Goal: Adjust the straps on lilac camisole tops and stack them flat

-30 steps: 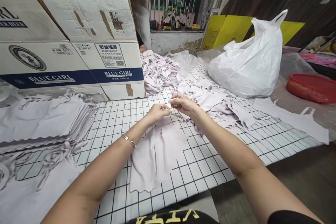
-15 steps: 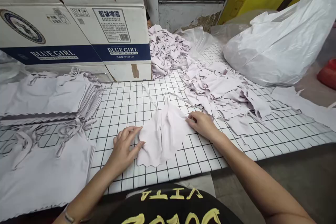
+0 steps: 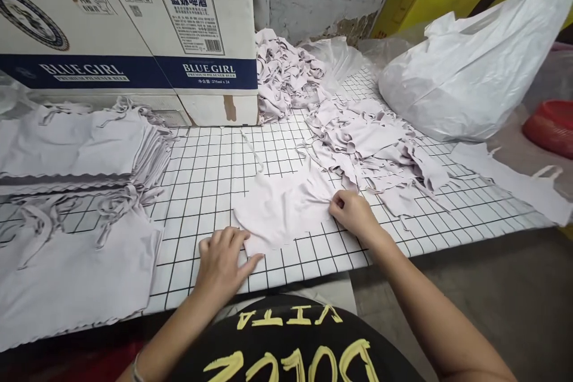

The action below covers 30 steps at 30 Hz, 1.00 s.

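Note:
A pale lilac camisole top [image 3: 282, 206] with thin straps lies spread on the checked tablecloth in front of me, its straps pointing away. My left hand [image 3: 224, 256] rests at its lower left corner, fingers stretched out and thumb apart, fingertips touching the hem. At the right side edge, the fingers of my right hand [image 3: 353, 212] are closed in a pinch on the fabric. Soft creases run across the top's middle and right part. To the left are neat stacks of similar tops [image 3: 80, 262].
Behind the camisole stands a white and blue beer carton [image 3: 206, 107]. Loose heaps of lilac garments [image 3: 367, 137] lie at the back and right. A white plastic bag [image 3: 452, 77] and a red basket [image 3: 550, 128] are farther right. The tablecloth's [image 3: 313, 265] front edge is near my body.
The camisole has been spread wider and flatter, its right side pulled outward by my right hand. My left hand has shifted slightly right, to the lower corner. The view has tilted a little down.

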{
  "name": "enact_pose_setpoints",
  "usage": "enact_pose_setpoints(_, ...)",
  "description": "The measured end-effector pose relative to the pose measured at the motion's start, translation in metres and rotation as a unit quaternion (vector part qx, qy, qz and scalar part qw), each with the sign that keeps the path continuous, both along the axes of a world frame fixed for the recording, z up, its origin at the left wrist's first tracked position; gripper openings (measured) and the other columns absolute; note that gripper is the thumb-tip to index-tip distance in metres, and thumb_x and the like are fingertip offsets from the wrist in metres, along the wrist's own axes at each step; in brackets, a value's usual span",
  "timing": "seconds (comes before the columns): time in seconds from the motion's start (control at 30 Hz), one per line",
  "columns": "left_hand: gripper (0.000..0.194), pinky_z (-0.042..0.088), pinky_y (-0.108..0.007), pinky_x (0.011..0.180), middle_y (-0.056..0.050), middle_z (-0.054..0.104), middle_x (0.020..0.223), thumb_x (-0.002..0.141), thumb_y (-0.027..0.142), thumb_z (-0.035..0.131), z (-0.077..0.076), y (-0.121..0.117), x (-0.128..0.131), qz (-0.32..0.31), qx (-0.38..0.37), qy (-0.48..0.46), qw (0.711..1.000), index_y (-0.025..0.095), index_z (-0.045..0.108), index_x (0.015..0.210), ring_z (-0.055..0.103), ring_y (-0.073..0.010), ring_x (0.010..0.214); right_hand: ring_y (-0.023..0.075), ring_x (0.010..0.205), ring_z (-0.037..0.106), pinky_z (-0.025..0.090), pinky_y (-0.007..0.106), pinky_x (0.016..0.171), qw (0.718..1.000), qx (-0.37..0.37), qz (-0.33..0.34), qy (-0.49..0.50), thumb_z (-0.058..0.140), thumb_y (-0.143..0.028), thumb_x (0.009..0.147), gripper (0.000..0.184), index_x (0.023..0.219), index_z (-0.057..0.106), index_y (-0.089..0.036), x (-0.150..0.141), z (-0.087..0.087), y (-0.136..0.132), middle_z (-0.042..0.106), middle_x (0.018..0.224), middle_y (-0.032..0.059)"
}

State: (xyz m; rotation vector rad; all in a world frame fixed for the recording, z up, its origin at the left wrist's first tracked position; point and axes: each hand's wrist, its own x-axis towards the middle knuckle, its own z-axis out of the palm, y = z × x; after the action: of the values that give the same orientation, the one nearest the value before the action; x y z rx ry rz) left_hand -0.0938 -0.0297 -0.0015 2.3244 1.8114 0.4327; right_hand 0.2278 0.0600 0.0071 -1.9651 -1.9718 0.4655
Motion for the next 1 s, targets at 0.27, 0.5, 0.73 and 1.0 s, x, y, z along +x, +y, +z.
enact_pose_setpoints(0.27,0.042,0.034,-0.039,0.077,-0.01,0.061,0.099,0.091,0.047,0.049,-0.005,0.013,0.014,0.001,0.04,0.045,0.998,0.019,0.056,0.121,0.053,-0.0261,0.087,0.014,0.047,0.051,0.036,0.021,0.045,0.95,-0.08,-0.13,0.271,0.065,-0.032,0.07,0.021,0.076,0.049,-0.02,0.027,0.005,0.011,0.052,0.054,-0.0056)
enact_pose_setpoints(0.5,0.023,0.04,-0.038,0.071,-0.011,0.064,0.094,0.087,0.023,0.047,0.004,0.035,0.028,-0.007,-0.015,0.059,0.998,0.019,0.067,0.095,0.057,-0.0278,0.084,0.0072,0.043,0.043,0.031,0.015,0.037,0.835,-0.115,-0.099,0.529,0.085,-0.034,0.057,0.042,0.085,0.059,-0.017,0.028,0.038,0.018,0.053,0.06,-0.0044)
enact_pose_setpoints(0.73,0.024,0.036,-0.026,0.049,-0.002,0.065,0.067,0.079,0.029,0.051,0.096,0.133,-0.036,0.127,-0.048,-0.108,0.985,0.021,0.072,0.088,0.053,-0.0167,0.054,0.0051,0.041,0.04,0.031,0.01,0.033,0.84,-0.166,-0.071,0.511,0.069,-0.005,0.082,0.009,0.078,0.064,-0.01,0.021,0.117,0.104,0.05,0.058,-0.0012)
enact_pose_setpoints(1.0,0.044,0.033,-0.028,0.068,-0.009,0.054,0.089,0.086,0.018,0.036,0.243,0.251,-0.069,0.208,0.013,-0.198,0.958,-0.018,0.051,0.106,0.061,-0.0294,0.099,0.0003,0.04,0.034,0.029,0.007,0.04,0.85,-0.098,-0.086,0.511,0.054,0.0,0.094,0.018,0.078,0.06,-0.005,-0.034,0.226,0.219,0.041,0.057,-0.0043)
